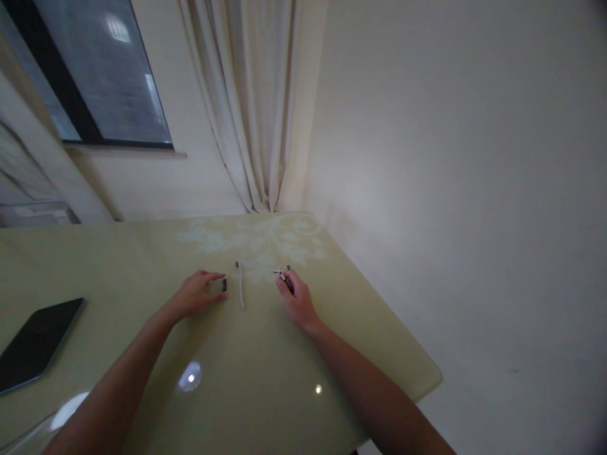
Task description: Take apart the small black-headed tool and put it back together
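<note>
Two bare hands are at work over the pale yellow-green, glossy surface (pixel 256 392), near its far end. The left hand (pixel 194 296) has its thumb and forefinger spread around a small dark green block (pixel 224 285), which sits between the fingertips; whether they touch it or grip it, I cannot tell. The right hand (pixel 300 306) is curled around a small tool with a silvery head and black handle (pixel 284 278), and a small dark tip (pixel 289 268) shows just beyond its fingers. Between the hands, apart from both, lies a thin whitish stick with a dark end (pixel 240 284). The step in hand looks to be a handling one, the right hand keeping its tool while the left minds the block; any lift of the block would call for a light, even pinch, clear of the stick. The block's long axis runs roughly away from the person, across the gap between thumb and forefinger. The stick runs much the same way, dark end farthest and leaning slightly left, while the tool's head points away and to the left, its handle running back toward the palm. A flat black tablet (pixel 40 344) lies well off to the left.
</note>
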Action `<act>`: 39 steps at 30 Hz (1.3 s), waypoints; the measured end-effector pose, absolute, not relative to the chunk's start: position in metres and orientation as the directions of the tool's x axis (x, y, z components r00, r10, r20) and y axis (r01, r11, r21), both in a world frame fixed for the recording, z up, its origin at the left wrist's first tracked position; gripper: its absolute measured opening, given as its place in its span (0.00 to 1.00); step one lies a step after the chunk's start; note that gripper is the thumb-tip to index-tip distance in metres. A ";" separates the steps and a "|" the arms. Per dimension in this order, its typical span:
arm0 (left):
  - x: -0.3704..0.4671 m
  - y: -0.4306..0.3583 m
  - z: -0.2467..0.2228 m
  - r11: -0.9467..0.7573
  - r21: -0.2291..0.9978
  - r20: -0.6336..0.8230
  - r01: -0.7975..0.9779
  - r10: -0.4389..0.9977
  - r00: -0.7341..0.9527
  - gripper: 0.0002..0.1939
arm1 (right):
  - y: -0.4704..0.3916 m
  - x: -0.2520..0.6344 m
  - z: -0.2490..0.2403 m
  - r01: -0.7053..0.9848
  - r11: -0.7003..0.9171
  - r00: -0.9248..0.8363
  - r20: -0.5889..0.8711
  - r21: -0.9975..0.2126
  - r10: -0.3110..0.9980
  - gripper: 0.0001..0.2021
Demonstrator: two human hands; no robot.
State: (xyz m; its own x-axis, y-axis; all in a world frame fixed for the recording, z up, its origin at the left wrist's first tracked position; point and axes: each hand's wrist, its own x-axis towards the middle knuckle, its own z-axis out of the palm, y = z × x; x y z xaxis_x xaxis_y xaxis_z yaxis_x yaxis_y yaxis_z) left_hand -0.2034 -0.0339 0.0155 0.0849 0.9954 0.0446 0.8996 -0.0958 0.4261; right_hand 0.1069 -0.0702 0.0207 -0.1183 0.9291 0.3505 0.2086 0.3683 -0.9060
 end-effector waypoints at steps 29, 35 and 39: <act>-0.090 -0.102 0.105 -0.768 0.365 0.696 0.526 0.601 0.394 0.18 | -0.090 0.106 0.055 -0.478 -0.185 -0.412 0.033 -0.859 0.911 0.19; -0.085 -0.107 0.102 -0.763 0.448 0.661 0.467 0.634 0.402 0.18 | -0.092 0.108 0.055 -0.501 -0.205 -0.461 0.059 -0.841 0.885 0.18; -0.083 -0.108 0.100 -0.723 0.529 0.619 0.444 0.687 0.381 0.19 | -0.093 0.108 0.054 -0.493 -0.199 -0.444 0.049 -0.847 0.895 0.17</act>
State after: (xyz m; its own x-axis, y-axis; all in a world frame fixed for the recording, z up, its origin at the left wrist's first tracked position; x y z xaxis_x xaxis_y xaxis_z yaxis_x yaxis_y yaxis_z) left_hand -0.0830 -0.1084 0.1004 0.3806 0.6867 0.6193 0.4438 -0.7232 0.5292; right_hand 0.1083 -0.0928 0.0539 -0.4437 0.8949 0.0486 -0.4934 -0.1986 -0.8468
